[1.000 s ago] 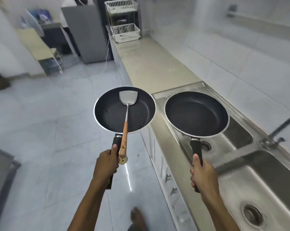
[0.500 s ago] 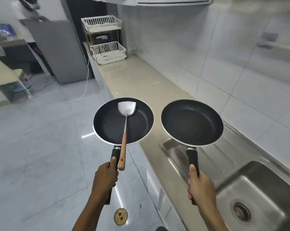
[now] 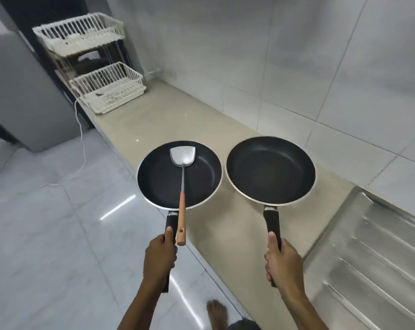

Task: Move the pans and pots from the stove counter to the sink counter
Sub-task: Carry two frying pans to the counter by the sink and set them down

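My left hand grips the black handle of a black frying pan, held level over the front edge of the beige counter. A steel spatula with a wooden handle lies in that pan, its handle sticking out over the rim toward me. My right hand grips the handle of a second black frying pan, held level above the counter, just left of the steel sink drainboard. The two pans hang side by side, almost touching.
A white two-tier wire dish rack stands at the counter's far end, beside a grey fridge. A white cable trails down to the tiled floor on the left. A tiled wall runs behind the counter. My bare foot shows below.
I have walked along the counter with both pans. The sink basins have slid out of view to the right, leaving only the drainboard. The pans now hang over the beige countertop.
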{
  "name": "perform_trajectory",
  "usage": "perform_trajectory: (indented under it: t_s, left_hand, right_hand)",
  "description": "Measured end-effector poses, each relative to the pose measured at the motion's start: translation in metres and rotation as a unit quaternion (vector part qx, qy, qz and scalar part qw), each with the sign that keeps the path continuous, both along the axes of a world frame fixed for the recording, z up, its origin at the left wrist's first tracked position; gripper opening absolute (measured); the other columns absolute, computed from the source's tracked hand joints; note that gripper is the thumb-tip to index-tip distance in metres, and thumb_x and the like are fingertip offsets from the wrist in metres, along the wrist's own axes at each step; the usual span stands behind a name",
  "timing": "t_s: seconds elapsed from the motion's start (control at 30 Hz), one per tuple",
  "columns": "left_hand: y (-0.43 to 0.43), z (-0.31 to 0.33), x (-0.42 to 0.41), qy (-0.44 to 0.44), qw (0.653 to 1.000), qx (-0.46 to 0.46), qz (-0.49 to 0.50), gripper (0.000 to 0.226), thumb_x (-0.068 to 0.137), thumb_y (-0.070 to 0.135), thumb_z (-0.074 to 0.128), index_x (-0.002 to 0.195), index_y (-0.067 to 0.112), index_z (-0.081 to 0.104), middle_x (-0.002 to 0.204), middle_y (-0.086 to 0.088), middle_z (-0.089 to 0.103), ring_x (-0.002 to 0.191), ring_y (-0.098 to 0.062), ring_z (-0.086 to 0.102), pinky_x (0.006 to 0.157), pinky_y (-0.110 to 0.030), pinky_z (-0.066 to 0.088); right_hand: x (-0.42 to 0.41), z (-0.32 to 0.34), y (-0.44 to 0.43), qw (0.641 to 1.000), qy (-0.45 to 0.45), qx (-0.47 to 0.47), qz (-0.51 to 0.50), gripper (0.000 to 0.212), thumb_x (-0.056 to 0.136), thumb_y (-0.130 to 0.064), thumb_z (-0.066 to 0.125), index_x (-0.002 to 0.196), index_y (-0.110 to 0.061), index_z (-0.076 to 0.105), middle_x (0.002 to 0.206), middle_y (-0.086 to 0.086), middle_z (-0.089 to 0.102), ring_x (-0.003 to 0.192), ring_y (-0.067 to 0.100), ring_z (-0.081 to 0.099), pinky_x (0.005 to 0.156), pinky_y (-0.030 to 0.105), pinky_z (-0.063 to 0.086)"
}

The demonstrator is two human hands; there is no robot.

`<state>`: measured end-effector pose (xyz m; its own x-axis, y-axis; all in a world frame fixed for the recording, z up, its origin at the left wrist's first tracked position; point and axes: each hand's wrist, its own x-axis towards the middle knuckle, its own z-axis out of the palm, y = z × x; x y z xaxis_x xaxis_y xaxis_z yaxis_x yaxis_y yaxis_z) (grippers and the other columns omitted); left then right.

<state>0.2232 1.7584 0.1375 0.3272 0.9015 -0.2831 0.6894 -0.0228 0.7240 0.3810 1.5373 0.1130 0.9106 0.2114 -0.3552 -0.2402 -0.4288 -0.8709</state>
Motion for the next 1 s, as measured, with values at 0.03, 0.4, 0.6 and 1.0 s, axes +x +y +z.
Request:
perform_trajectory:
  t_s: [0.03, 0.4, 0.6, 1.0]
  left_hand:
    - [0.023, -0.001, 0.009, 0.008, 1.0, 0.003, -0.008, 0.062, 0.106, 0.047, 0.035, 0.075, 0.001, 0.064, 0.067, -0.012, 0.066, 0.056, -0.021, 0.059, 0.051, -0.028, 0.044]
    - [0.25, -0.05, 0.126, 0.022, 0.99, 0.003, -0.137, 0.065, 0.105, 0.049, 0.034, 0.067, 0.007, 0.065, 0.061, -0.011, 0.068, 0.06, -0.03, 0.066, 0.049, -0.032, 0.048]
    - [0.373, -0.077, 0.177, 0.033, 0.967, 0.019, -0.252, 0.066, 0.106, 0.05, 0.032, 0.067, 0.007, 0.065, 0.061, -0.012, 0.067, 0.061, -0.03, 0.066, 0.054, -0.037, 0.05]
    - [0.494, -0.084, 0.227, 0.007, 0.917, -0.007, -0.399, 0.064, 0.107, 0.046, 0.033, 0.067, 0.004, 0.061, 0.062, -0.015, 0.065, 0.056, -0.029, 0.061, 0.052, -0.03, 0.043]
  right_hand:
    - [0.004, -0.003, 0.018, 1.0, 0.004, -0.005, -0.013, 0.049, 0.102, -0.046, 0.047, 0.074, -0.007, 0.055, 0.045, 0.0, 0.053, 0.029, 0.018, 0.047, 0.032, 0.028, 0.041]
    - [0.045, -0.038, 0.19, 0.988, 0.019, -0.027, -0.153, 0.049, 0.101, -0.051, 0.047, 0.075, -0.011, 0.055, 0.048, 0.003, 0.056, 0.028, 0.018, 0.048, 0.031, 0.024, 0.039]
    - [0.037, -0.054, 0.302, 0.969, 0.021, -0.018, -0.244, 0.047, 0.102, -0.048, 0.048, 0.074, -0.011, 0.055, 0.049, 0.003, 0.055, 0.03, 0.017, 0.048, 0.03, 0.024, 0.039]
    - [0.025, -0.058, 0.44, 0.938, 0.0, -0.042, -0.344, 0.042, 0.104, -0.045, 0.047, 0.079, -0.013, 0.057, 0.056, 0.007, 0.059, 0.031, 0.009, 0.05, 0.032, 0.023, 0.041]
